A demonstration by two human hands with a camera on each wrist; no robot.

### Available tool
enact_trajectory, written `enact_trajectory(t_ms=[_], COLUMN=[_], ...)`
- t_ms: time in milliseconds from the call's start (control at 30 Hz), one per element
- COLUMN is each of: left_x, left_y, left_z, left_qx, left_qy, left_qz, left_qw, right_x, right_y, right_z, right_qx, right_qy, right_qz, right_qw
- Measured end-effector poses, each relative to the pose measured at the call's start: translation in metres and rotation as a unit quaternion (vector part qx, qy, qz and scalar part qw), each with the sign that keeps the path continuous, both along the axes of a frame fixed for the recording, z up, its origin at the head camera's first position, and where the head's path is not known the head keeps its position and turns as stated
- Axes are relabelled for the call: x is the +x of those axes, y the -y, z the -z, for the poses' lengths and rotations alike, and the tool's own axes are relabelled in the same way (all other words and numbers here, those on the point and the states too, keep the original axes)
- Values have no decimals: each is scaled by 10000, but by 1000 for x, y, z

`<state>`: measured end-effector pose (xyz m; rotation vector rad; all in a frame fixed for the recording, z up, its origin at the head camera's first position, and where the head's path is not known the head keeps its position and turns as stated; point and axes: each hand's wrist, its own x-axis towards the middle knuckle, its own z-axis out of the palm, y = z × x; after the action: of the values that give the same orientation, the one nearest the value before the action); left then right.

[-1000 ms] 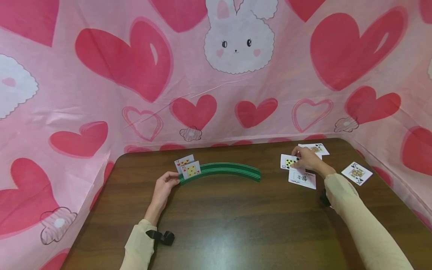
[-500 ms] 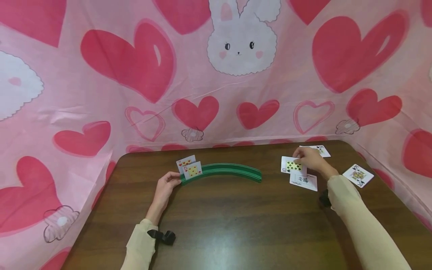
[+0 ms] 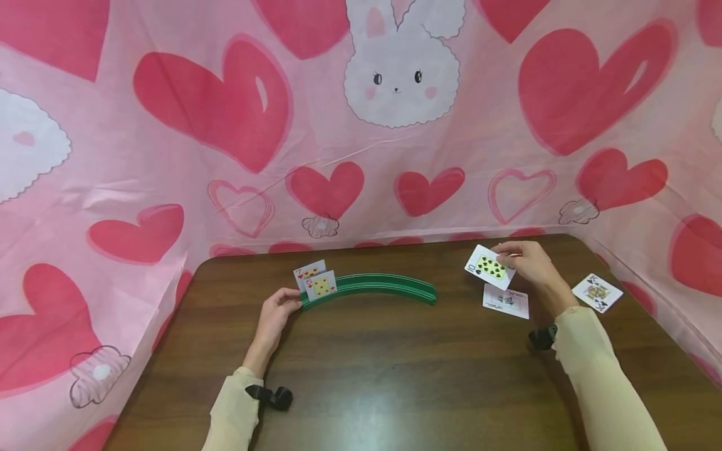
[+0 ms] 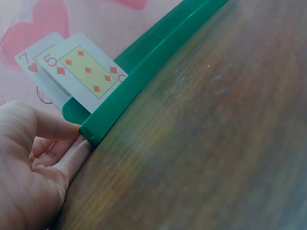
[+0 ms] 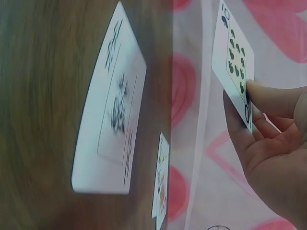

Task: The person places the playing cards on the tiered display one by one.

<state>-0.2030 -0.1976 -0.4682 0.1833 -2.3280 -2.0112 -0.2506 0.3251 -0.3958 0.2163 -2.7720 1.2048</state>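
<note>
Head view shows me the right hand [image 3: 530, 262] has lifted its pinched ten of spades [image 3: 488, 267], seemingly freeing it, while the left hand [image 3: 276, 310] pinches the green rack [image 3: 389, 285].

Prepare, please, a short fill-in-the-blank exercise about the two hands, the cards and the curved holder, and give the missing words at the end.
1. The right hand pinches a card that shows the number ____.
2. The left hand holds one end of the curved holder, whose colour is ____.
3. Partly hidden behind the five of diamonds is a seven of ____.

Missing words: ten; green; hearts.
</note>
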Motion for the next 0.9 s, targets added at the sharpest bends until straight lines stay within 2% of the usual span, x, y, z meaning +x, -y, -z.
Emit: enact_trajectory(t_ms=[233, 367, 467, 600, 800, 900], left_x=[1, 1, 0, 0, 0, 1], left_y=[0, 0, -1, -1, -1, -1], left_z=[-1, -1, -1, 0, 0, 0], left_qx=[-42, -21, -4, -18, 51, 57], left_qy=[33, 42, 46, 66, 45, 59], left_qz=[12, -9, -16, -40, -63, -51], left_qw=[10000, 10000, 10000, 10000, 10000, 10000], right_x=[5, 8, 10, 13, 13, 13], right_y=[14, 20, 23, 28, 31, 34], right_z=[0, 0, 0, 2, 4, 4], right_qx=[-374, -699, -1018, -1427, -2285, -2816], right_qy=[-177, 83, 316, 388, 399, 442], right_qz=[456, 641, 638, 685, 688, 714], right_qw=[9981, 9955, 9923, 9866, 9703, 9559])
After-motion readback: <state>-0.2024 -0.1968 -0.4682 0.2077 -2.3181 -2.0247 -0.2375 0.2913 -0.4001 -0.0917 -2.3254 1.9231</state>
